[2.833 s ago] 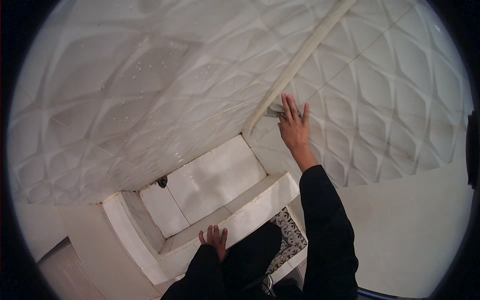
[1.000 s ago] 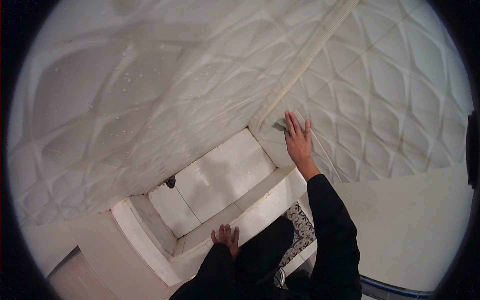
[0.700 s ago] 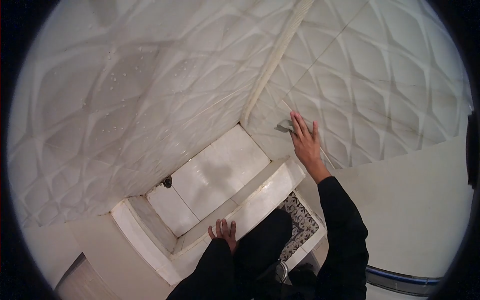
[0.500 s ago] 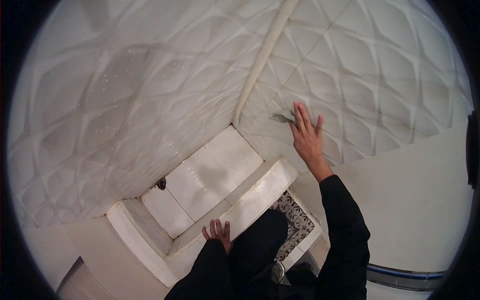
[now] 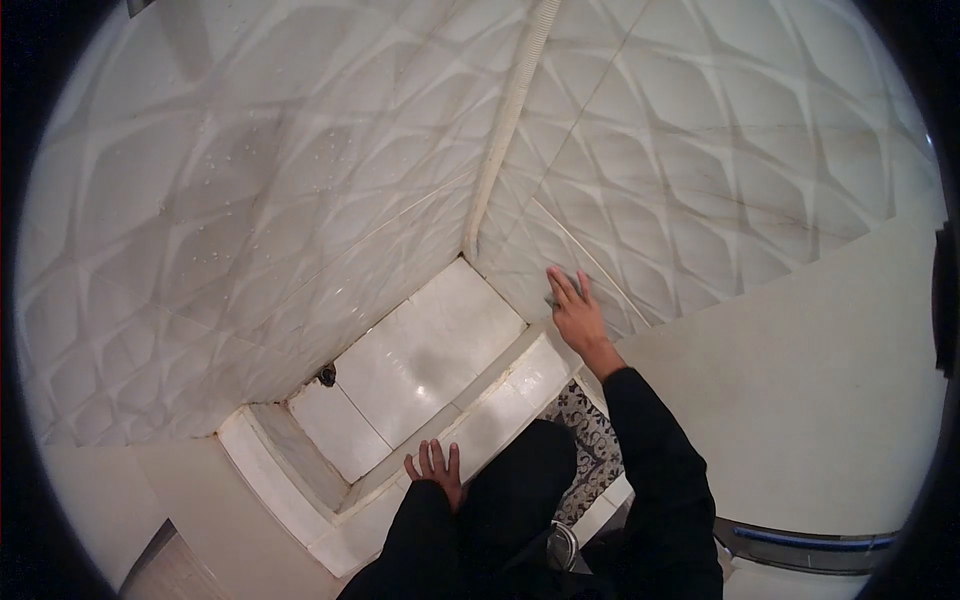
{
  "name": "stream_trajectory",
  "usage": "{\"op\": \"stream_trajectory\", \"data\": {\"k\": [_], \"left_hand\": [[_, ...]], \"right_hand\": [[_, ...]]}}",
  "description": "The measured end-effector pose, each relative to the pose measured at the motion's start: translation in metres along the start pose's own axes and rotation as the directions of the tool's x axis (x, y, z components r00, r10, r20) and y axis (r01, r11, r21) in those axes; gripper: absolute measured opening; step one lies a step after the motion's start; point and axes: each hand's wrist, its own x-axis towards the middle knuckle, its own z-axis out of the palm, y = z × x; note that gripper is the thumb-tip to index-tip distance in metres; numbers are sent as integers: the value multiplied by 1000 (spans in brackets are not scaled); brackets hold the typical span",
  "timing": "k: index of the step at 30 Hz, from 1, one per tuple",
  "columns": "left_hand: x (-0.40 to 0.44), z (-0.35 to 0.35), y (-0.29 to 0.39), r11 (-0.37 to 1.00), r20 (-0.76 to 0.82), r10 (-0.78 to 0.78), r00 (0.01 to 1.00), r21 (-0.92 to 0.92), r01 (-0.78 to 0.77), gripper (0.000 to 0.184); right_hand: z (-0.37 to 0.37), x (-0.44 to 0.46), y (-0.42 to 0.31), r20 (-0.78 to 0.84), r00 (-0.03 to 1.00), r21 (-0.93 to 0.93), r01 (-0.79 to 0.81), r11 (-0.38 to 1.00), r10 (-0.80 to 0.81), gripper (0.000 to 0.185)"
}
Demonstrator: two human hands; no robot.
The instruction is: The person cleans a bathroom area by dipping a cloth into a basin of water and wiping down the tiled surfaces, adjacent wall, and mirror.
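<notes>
My right hand (image 5: 580, 318) lies against the lower part of the right tiled wall (image 5: 690, 180), near the corner end of the ledge. A small greyish thing (image 5: 552, 300), too hidden to name, shows at its fingertips. Two fingers are stretched out with a gap between them. My left hand (image 5: 436, 470) rests on the white tiled ledge (image 5: 500, 400) with its fingers spread, and nothing shows in it. Both sleeves are black.
A ribbed cream hose (image 5: 515, 110) runs down the wall corner. Beyond the ledge is a sunken white tiled floor (image 5: 400, 350) with a dark drain hole (image 5: 327, 375). Water drops dot the left wall (image 5: 230, 180). Patterned floor tiles (image 5: 590, 450) lie beside my dark-clothed leg.
My right hand has moved down the right wall toward the ledge, and less of the greyish thing shows. My left hand stays on the ledge. The view has shifted.
</notes>
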Motion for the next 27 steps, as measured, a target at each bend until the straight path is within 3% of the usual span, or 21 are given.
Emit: {"op": "stream_trajectory", "data": {"k": [3,6,9,12,15,17,18,19,21,22,24,26,27], "left_hand": [[2,0,2,1000,25,-27,999,1,27,88],[2,4,4,998,-45,-51,998,-24,50,91],[1,15,2,998,-199,-38,979,-52,29,92],[-2,17,5,999,-373,-24,928,-52,5,92],[-8,11,-2,996,-395,39,918,-64,-70,94],[-9,6,-8,994,-359,62,931,-57,-88,95],[-4,-1,-14,984,-368,70,927,-127,-125,94],[-7,-10,-12,966,-360,70,930,-210,-154,94],[1,-40,-5,877,-188,-42,981,-477,-54,92],[9,-47,6,866,-289,-39,956,-487,-112,82],[15,-90,61,644,-547,160,822,-573,-507,69],[14,-124,130,307,-557,188,809,-749,-587,48],[20,-135,147,341,-495,229,838,-766,-545,42]], "right_hand": [[-52,-52,1,151,987,394,-103,913,46,39],[-114,-85,-9,426,864,647,-498,578,269,38],[-134,-117,-20,160,840,828,-400,393,518,43],[-141,-135,-31,160,758,882,-397,253,632,46],[-157,-156,-37,292,757,879,-453,148,584,50],[-157,-177,-37,371,715,899,-435,-37,593,51],[-156,-186,-48,429,687,892,-426,-153,587,52],[-153,-196,-60,542,627,840,-387,-381,559,52],[-148,-212,-74,730,537,618,-256,-743,423,54],[-152,-214,-76,732,593,520,-164,-839,337,57],[-183,-214,-84,682,711,250,-5,-968,173,64],[-202,-215,-90,589,802,123,30,-992,98,70],[-210,-214,-89,528,846,64,43,-997,71,73]]}}
